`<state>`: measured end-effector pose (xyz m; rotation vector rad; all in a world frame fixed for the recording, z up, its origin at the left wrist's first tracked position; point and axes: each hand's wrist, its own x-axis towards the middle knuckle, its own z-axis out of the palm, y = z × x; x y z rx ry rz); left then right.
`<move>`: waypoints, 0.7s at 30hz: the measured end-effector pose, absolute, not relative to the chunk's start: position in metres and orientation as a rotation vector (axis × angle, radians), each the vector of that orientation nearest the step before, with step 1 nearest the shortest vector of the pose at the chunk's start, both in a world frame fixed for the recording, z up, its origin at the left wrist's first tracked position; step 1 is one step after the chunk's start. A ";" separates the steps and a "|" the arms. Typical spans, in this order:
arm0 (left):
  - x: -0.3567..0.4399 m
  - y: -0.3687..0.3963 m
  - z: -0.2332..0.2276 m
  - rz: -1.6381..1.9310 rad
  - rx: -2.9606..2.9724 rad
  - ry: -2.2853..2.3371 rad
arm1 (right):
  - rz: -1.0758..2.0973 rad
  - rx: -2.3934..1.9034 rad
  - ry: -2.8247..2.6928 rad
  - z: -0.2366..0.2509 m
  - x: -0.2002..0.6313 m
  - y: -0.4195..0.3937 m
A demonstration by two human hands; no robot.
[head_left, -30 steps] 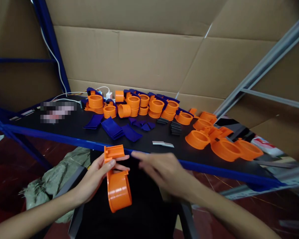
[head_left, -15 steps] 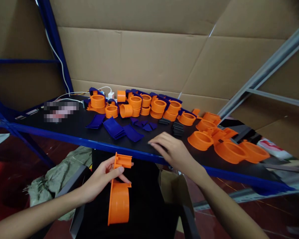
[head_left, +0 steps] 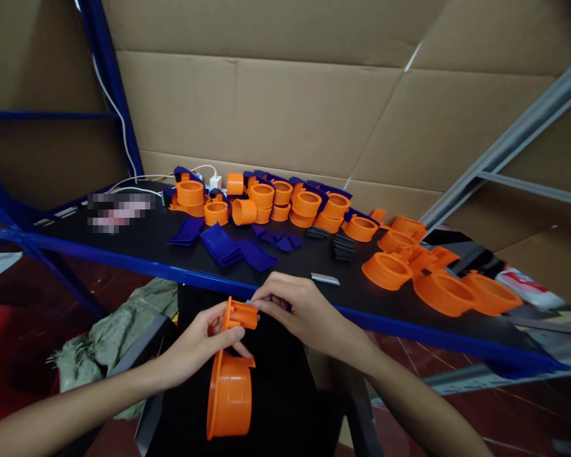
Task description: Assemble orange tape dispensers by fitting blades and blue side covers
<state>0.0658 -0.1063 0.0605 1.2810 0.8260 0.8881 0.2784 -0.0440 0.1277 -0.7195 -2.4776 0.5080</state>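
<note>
The left hand (head_left: pixel 204 346) is wrapped around an orange plastic part (head_left: pixel 232 374), which is held in the air just below the front edge of the black surface (head_left: pixel 137 244). The round cup end hangs down and the flat tab end points up. The right hand (head_left: pixel 297 311) is pinched at the tab end, and something small and pale seems to be pressed there by its fingertips (head_left: pixel 261 304). What that small thing is cannot be made out.

One part looks to be worked on right now. Many orange parts with blue pieces (head_left: pixel 285 203) are stacked at the back of the surface, so those look done. Plain orange cups (head_left: pixel 438 285) are still laid out at the right. Loose blue pieces (head_left: pixel 228 244), small black pieces (head_left: pixel 342 246) and a small metal strip (head_left: pixel 324 278) are waiting too.
</note>
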 end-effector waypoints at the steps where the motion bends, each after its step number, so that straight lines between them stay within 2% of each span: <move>1: 0.066 -0.106 0.060 0.881 1.278 0.826 | 0.516 -0.728 -2.498 0.127 0.279 -0.044; 10: 0.066 -0.109 0.054 0.843 1.192 0.831 | 0.544 -0.761 -2.486 0.102 0.266 -0.042; 14: 0.065 -0.106 0.054 0.874 1.092 0.841 | 0.496 -0.788 -2.459 0.108 0.261 -0.036; 17: 0.063 -0.103 0.057 0.932 0.995 0.801 | 0.290 -0.931 -2.385 0.125 0.269 -0.016; 21: 0.062 -0.102 0.060 0.940 0.940 0.792 | -0.154 -1.287 -2.393 0.148 0.305 0.032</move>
